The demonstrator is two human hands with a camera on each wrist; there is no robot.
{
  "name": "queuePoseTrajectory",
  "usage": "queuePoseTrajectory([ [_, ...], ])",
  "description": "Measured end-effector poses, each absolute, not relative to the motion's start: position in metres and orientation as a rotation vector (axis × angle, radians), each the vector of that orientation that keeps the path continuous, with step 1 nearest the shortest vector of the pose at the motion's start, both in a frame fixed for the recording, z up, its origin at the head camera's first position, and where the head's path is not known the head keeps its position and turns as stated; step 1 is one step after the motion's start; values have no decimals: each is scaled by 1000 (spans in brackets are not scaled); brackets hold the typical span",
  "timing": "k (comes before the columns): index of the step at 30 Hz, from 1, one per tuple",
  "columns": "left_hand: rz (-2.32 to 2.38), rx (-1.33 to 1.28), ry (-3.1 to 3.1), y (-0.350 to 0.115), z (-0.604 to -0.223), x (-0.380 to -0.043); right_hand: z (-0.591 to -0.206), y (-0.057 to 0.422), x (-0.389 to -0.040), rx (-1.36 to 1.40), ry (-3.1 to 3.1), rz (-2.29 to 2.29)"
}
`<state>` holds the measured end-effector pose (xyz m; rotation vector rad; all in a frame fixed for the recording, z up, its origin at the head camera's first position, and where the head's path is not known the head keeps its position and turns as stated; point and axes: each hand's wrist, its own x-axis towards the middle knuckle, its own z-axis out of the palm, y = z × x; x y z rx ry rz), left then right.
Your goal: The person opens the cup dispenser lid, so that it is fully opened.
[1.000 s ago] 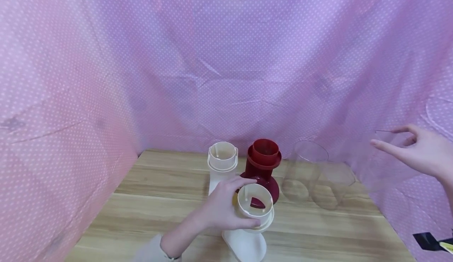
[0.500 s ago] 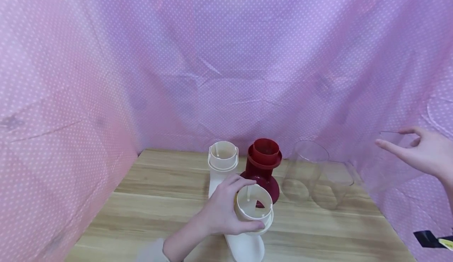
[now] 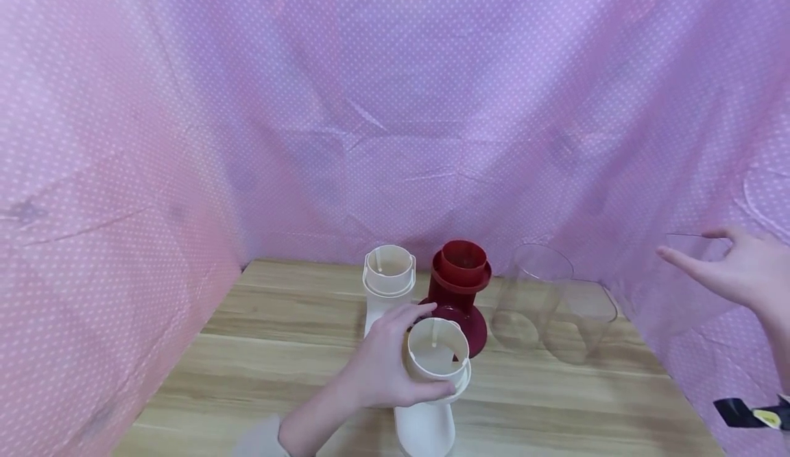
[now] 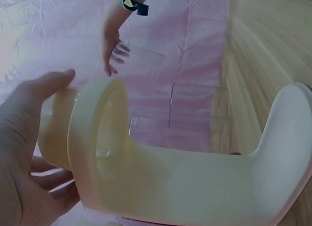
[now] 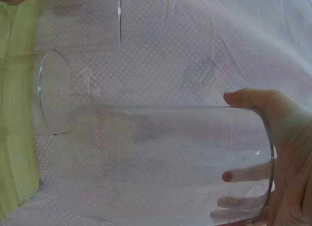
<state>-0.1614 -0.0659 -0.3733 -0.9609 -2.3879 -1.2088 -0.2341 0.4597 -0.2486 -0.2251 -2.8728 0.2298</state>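
My left hand grips a cream-white plastic stand around its round collar, thumb on the near side and fingers at the far side. The left wrist view shows its curved back running down to a rounded foot at the wooden table; whether the foot touches is unclear. My right hand holds a large clear cylinder by its rim, thumb outside and fingers seen through the wall. In the head view that cylinder barely shows against the cloth. It is off to the right of the table.
Behind the held stand are a second cream stand and a dark red one with a round base. Two more clear cylinders stand close together at the table's right rear. Pink dotted cloth encloses the wooden table.
The left hand and its cream stand have shifted slightly left, and the stand's foot has turned to point more straight toward me. My right hand has drifted a little right and down with the cylinder.
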Motion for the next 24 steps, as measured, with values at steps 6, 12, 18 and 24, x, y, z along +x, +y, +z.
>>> queuePoseTrajectory([
  [6,-1306,-864,-2338,-61,-377,-161,-260,459,-237,-260,-2863,252],
  [12,-1432,-891,-2305,-73,-377,-164,-277,458,-241,-328,-2891,228],
  [18,-1390,-1008,-2210,-99,-366,-171,-299,466,-254,-364,-2972,226],
  [24,-1383,-1058,-2229,-129,-354,-178,-316,470,-259,-346,-3012,253],
])
